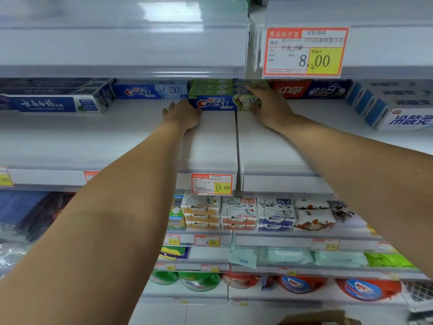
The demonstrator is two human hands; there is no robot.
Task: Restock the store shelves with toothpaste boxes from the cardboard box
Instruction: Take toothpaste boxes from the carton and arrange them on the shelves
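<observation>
**Stock record, nearest item first**

1. Cardboard box [316,319]: only a brown corner shows at the bottom edge. Its contents cannot be seen.
2. Lower shelves: round tubs [365,288] with red and green lids sit on the lowest level. Pale green wipe packs [288,255] lie on the level above. Goat's-milk soap boxes [239,213] are stacked three or so high on the next level up.
3. Price tag marked 10.00 [212,184]: clipped to the front lip of the toothpaste shelf [269,146].
4. Toothpaste shelf: a white deck in two panels with a seam between them. The front part is bare and the stock stands at the back.
5. Green-and-blue Crest box [218,103]: lies lengthwise across the seam with its front face outward. It sits at the foot of the stack of green boxes [210,86], between the two hands.
6. Left hand [182,113]: palm down on the shelf with fingers stretched out and uncurled. Its thumb side presses against the left end of the box.
7. Right hand [269,106]: wrapped over the right end of the same box. The thumb is at the front and the fingers reach over the top towards the stack.
8. Back row, left to right: dark blue boxes [46,104], a blue Crest box [150,91], the green stack, a red-and-blue box [311,89], and white-and-blue boxes [393,106] set at an angle.
9. Price tag marked 8.00 [304,51]: on the edge of the shelf above.
</observation>
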